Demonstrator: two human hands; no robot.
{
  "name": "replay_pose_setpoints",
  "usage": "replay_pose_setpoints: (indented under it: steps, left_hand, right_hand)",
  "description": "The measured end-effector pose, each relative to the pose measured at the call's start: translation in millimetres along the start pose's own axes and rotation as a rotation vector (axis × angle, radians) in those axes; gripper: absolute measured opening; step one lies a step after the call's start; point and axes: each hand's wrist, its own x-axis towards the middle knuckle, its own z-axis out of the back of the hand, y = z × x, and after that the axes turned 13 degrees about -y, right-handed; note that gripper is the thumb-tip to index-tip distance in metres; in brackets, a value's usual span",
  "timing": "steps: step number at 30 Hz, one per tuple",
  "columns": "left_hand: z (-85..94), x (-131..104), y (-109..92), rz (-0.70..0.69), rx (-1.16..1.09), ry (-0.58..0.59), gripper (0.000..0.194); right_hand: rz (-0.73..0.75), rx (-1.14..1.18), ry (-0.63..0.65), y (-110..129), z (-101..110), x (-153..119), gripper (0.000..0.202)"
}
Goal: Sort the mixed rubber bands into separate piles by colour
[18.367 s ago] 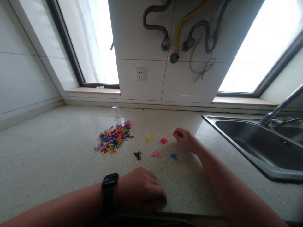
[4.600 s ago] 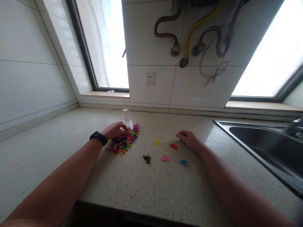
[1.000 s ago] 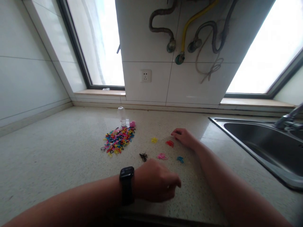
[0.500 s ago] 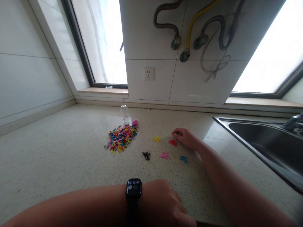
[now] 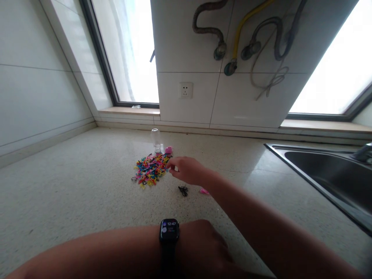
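The window is at far left, well beyond both hands. The mixed pile of small coloured loop bands lies on the worktop, directly left of the right hand's fingertips. The clear container stands at the far edge of the pile, beyond the right hand and to its left. The round pink piece is located just right of the container, also beyond the right hand's fingertips. The black watch is fastened at the left wrist.

The black bands form a small cluster just on the near side of the right hand, between the two hands. The right hand is at the right edge of the pile, palm down, fingers curled, with a narrow gap between thumb and forefinger; whether a band is gripped cannot be determined. The left hand is nearest the viewer, back uppermost, with fingers hidden; its opening and contents cannot be determined. The pink bands lie beyond the left hand, partly covered by the right wrist. The sink is set into the worktop, well to the right of both hands.
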Motion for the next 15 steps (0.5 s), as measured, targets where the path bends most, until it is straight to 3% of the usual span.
replay_pose_setpoints:
  steps: [4,10,15]
  left_hand:
    - [1.4,0,-1,0.004,0.03,0.016,0.023]
    - [6.2,2,-3,0.023,0.046,0.043,0.031]
    - [8.3,5,-4,0.019,0.033,0.08,0.03]
  right_hand:
    - [0.064,-0.119,0.047,12,-16,23,0.025]
    - [0.102,-0.204,0.106,13,-29,39,0.022]
    - [0.089,-0.139,0.043,4,-36,41,0.019]
